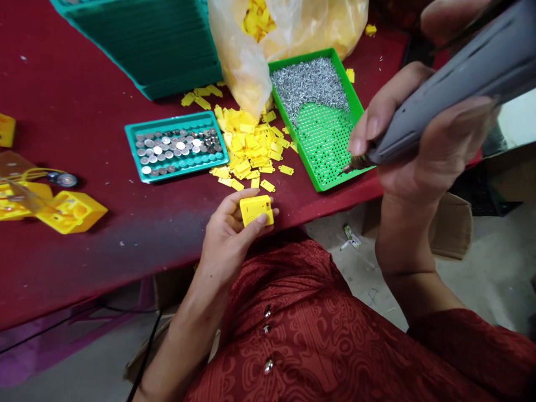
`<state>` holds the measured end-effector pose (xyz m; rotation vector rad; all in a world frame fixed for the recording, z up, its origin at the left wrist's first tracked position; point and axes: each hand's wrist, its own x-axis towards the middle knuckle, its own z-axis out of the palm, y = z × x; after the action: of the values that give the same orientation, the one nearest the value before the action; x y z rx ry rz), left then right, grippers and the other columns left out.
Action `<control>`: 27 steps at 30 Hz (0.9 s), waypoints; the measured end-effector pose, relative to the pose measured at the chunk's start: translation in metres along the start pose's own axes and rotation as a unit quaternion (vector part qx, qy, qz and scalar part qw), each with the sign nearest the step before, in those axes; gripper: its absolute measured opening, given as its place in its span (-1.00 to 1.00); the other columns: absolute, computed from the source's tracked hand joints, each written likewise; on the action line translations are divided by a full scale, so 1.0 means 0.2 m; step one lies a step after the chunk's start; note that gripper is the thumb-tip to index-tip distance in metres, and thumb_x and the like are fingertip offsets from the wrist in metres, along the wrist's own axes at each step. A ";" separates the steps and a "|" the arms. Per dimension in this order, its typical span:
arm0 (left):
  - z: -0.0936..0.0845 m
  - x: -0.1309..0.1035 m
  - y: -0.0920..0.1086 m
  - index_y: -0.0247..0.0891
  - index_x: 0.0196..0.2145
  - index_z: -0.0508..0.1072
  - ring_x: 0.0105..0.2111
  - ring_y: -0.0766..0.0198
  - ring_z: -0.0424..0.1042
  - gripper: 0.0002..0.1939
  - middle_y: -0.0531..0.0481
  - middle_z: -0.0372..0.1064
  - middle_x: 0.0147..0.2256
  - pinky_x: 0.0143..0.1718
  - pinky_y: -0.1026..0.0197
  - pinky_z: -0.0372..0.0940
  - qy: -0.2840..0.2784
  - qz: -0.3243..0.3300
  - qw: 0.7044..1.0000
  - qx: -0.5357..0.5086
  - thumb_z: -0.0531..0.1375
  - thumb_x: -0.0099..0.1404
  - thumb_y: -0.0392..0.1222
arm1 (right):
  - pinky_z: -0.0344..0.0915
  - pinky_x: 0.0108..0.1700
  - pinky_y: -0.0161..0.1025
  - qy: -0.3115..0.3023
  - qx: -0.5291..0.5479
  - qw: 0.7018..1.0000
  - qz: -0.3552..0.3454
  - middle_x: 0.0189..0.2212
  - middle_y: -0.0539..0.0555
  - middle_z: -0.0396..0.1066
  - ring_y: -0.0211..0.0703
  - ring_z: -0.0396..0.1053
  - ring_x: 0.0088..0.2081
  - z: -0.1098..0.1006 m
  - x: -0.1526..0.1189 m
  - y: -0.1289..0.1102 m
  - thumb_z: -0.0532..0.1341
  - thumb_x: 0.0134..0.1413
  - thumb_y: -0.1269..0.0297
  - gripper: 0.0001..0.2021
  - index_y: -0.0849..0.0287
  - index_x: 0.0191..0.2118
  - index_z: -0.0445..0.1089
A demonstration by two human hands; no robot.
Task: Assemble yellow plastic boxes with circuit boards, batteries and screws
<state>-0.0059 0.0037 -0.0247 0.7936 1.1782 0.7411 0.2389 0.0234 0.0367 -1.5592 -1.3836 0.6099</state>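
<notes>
Near the table's front edge, my left hand (pixel 229 234) holds a small yellow plastic case (pixel 256 211), with the thumb on its face and the fingers behind. My right hand (pixel 419 128) is wrapped round a grey electric screwdriver (pixel 452 84) at the right. The driver's tip is over the near end of a green perforated tray (pixel 316 181), which has many small silver screws (pixel 310 81) at its far end. Loose yellow tabs (pixel 251 142) lie between that tray and a teal tray (pixel 132 151) of button cells (pixel 166 147).
A stack of teal trays (pixel 142 47) stands at the back left. Plastic bags (pixel 288 28) of yellow parts are behind the green tray. Open yellow cases (pixel 75 212) with wires and a small round speaker (pixel 66 179) lie at the left on the red tabletop (pixel 84 134).
</notes>
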 end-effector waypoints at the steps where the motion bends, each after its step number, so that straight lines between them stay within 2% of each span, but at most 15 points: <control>1: 0.01 0.00 0.00 -0.16 0.04 0.47 -0.15 0.11 0.69 -0.39 -0.11 0.64 -0.07 -0.22 0.20 0.61 0.003 -0.006 1.000 -0.004 0.57 0.09 -0.09 | 0.48 -0.30 -0.05 0.024 0.031 0.999 -0.014 -0.13 0.14 0.43 -0.02 0.48 -0.29 0.01 -0.01 0.01 0.02 0.30 -0.34 -0.42 -0.13 0.26 0.11; 3: 0.02 0.01 0.00 -0.17 0.03 0.47 -0.16 0.12 0.69 -0.38 -0.10 0.64 -0.08 -0.21 0.19 0.60 0.005 -0.015 1.000 -0.011 0.58 0.06 -0.09 | 0.39 -0.40 -0.11 0.079 0.098 0.991 -0.039 -0.28 0.08 0.40 -0.12 0.38 -0.44 0.05 -0.02 0.05 0.05 0.26 -0.42 -0.39 -0.07 0.16 0.19; 5: 0.03 0.01 0.01 -0.17 0.04 0.47 -0.15 0.12 0.68 -0.38 -0.10 0.63 -0.07 -0.19 0.19 0.60 0.001 -0.020 1.000 -0.019 0.57 0.07 -0.08 | 0.32 -0.42 -0.14 0.070 0.109 0.991 -0.025 -0.36 0.04 0.35 -0.18 0.31 -0.49 0.09 -0.03 0.11 0.02 0.20 -0.54 -0.31 -0.03 0.09 0.21; 8: 0.04 0.01 0.02 -0.18 0.03 0.48 -0.15 0.12 0.69 -0.44 -0.12 0.63 -0.05 -0.21 0.20 0.60 -0.004 -0.026 0.999 -0.039 0.53 0.13 -0.04 | 0.31 -0.37 -0.15 0.071 0.051 0.996 0.016 -0.35 0.07 0.34 -0.15 0.36 -0.44 0.15 -0.04 0.18 -0.21 0.06 -0.71 -0.09 -0.04 0.15 0.18; 10: 0.05 0.01 0.03 -0.18 0.02 0.49 -0.17 0.12 0.69 -0.47 -0.13 0.63 -0.05 -0.25 0.21 0.59 -0.003 -0.029 0.999 -0.041 0.51 0.17 -0.01 | 0.34 -0.34 -0.14 0.073 0.002 0.997 0.028 -0.32 0.09 0.35 -0.12 0.39 -0.41 0.18 -0.04 0.22 -0.32 -0.02 -0.75 0.01 -0.04 0.20 0.15; 16: 0.04 0.01 0.03 -0.17 0.03 0.49 -0.17 0.12 0.68 -0.51 -0.12 0.64 -0.06 -0.26 0.20 0.58 -0.005 -0.020 1.000 -0.009 0.48 0.22 0.00 | 0.39 -0.38 -0.14 0.087 0.000 0.996 0.012 -0.30 0.07 0.37 -0.15 0.39 -0.44 0.18 -0.04 0.23 -0.24 -0.05 -0.76 -0.05 -0.06 0.11 0.15; 21: 0.03 0.01 0.03 -0.18 0.02 0.52 -0.21 0.18 0.63 -0.52 -0.11 0.63 -0.09 -0.27 0.23 0.55 0.004 -0.011 1.000 -0.001 0.48 0.21 0.00 | 0.34 -0.34 -0.14 0.059 0.061 0.996 0.003 -0.30 0.10 0.40 -0.12 0.39 -0.39 0.16 -0.05 0.24 -0.09 0.10 -0.67 -0.17 -0.08 0.16 0.17; 27: 0.04 0.01 0.04 -0.19 -0.03 0.56 -0.28 0.28 0.59 -0.51 -0.07 0.64 -0.10 -0.25 0.30 0.53 0.013 -0.018 0.999 -0.032 0.54 0.13 -0.03 | 0.36 -0.31 -0.12 0.079 -0.027 0.996 0.040 -0.23 0.17 0.40 -0.08 0.43 -0.34 0.18 -0.05 0.27 -0.33 0.04 -0.70 -0.05 -0.07 0.21 0.13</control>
<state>0.0020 0.0087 -0.0182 0.7090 1.1830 0.7583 0.2326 0.0287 -0.0289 -1.6760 -1.2324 0.4894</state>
